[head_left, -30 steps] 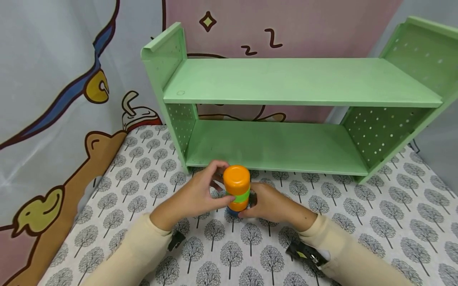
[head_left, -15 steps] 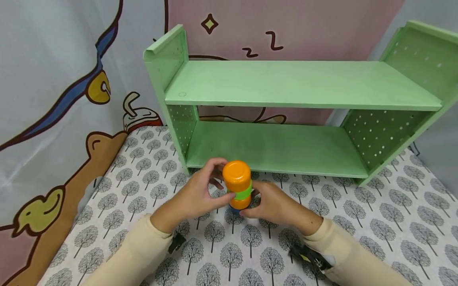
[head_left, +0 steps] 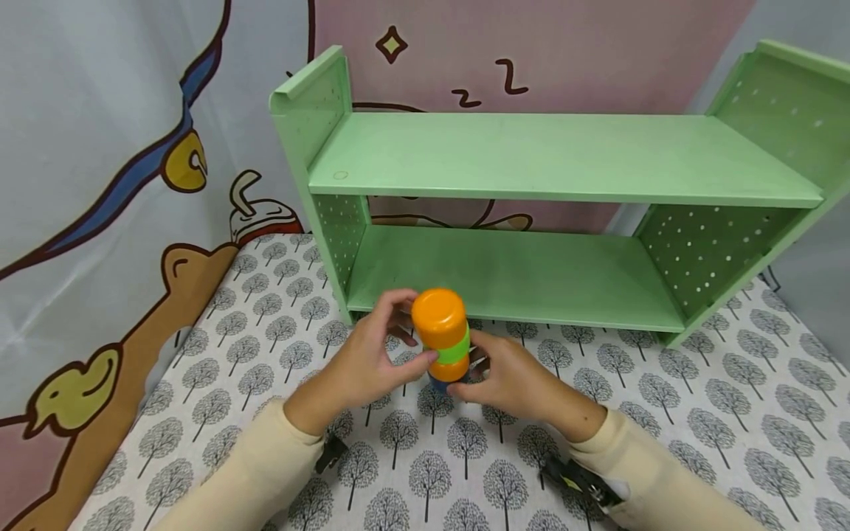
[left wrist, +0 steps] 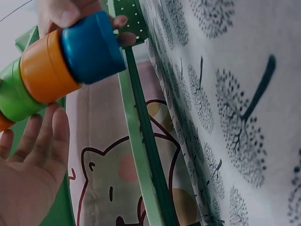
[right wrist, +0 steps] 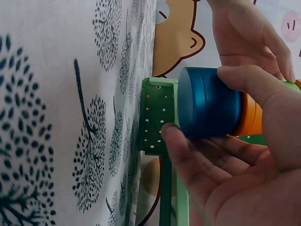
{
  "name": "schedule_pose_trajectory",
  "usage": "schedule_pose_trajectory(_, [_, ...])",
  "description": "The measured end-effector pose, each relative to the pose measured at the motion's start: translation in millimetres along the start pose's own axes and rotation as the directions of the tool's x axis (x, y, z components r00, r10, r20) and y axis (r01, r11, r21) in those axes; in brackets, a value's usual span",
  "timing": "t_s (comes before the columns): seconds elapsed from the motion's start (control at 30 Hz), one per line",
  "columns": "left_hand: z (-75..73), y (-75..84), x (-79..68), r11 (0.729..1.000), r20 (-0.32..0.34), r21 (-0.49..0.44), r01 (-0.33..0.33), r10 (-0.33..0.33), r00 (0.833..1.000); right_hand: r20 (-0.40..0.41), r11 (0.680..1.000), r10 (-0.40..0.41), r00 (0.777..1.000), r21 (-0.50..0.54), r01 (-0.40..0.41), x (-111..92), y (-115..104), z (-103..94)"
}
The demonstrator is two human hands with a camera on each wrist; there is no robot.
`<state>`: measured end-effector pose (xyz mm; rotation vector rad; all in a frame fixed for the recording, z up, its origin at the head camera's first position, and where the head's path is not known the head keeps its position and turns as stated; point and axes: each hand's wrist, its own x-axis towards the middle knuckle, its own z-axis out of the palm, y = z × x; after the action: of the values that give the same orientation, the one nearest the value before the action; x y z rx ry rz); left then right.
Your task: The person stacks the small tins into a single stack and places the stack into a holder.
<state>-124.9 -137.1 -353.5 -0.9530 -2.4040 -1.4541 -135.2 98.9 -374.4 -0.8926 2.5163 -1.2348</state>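
Observation:
A stack of toy cups is held above the patterned cloth, slightly tilted: a blue cup (right wrist: 211,101) at the bottom, then an orange cup (left wrist: 49,66), a green cup (head_left: 454,349) and a rounded orange cup (head_left: 439,317) on top. My right hand (head_left: 511,372) grips the blue cup between thumb and fingers; the right wrist view shows the fingers under its side. On the stack's left is my left hand (head_left: 365,365), its thumb against the green cup. In the left wrist view its fingers (left wrist: 59,136) extend fairly straight beside the stack.
A green two-tier shelf (head_left: 518,193) with perforated side panels stands just behind the hands. Under the arms lies a tree-patterned cloth (head_left: 392,490). Cartoon-printed curtains (head_left: 73,133) hang at the left and back. Black wrist devices (head_left: 584,483) sit below both sleeves.
The cup stack has risen slightly and shifted a little toward the shelf in the right hand's grip. Both hands have moved up with it, and the head view has tilted slightly.

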Motion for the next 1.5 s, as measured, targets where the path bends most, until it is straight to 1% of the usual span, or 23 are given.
schedule_pose_trajectory(0.13, [2.2,0.8,-0.9,1.000,-0.022,0.005,-0.006,0.006,1.000,-0.031,0.999,-0.028,0.999,0.015,0.028,-1,-2,0.1])
schedule_pose_trajectory(0.37, [5.0,2.3,-1.0,1.000,-0.049,0.005,-0.018,0.018,0.999,-0.081,0.998,-0.063,0.995,-0.006,0.062,-2,-6,0.2])
schedule_pose_trajectory(0.57, [8.2,2.3,-1.7,0.999,-0.090,0.027,-0.037,0.039,0.995,-0.107,0.996,-0.085,0.991,-0.010,0.085,-4,-9,-1.5])
schedule_pose_trajectory(0.77, [9.7,1.7,-2.2,0.998,-0.109,0.035,-0.056,0.059,0.992,-0.124,0.994,-0.110,0.986,-0.031,0.107,-4,-10,-2.5])
schedule_pose_trajectory(0.97, [10.0,5.0,-2.6,0.998,-0.128,0.030,-0.055,0.058,0.990,-0.159,0.991,-0.129,0.979,-0.049,0.123,-4,-13,-2.0])
schedule_pose_trajectory(1.17, [12.0,8.3,-2.0,0.997,-0.148,0.048,-0.059,0.065,0.987,-0.192,0.990,-0.133,0.972,-0.080,0.120,-5,-16,-1.5])
schedule_pose_trajectory(1.5, [14.2,14.7,-2.3,0.999,-0.174,0.037,-0.024,0.030,0.984,-0.220,0.984,-0.159,0.962,-0.112,0.137,-7,-17,-0.6])
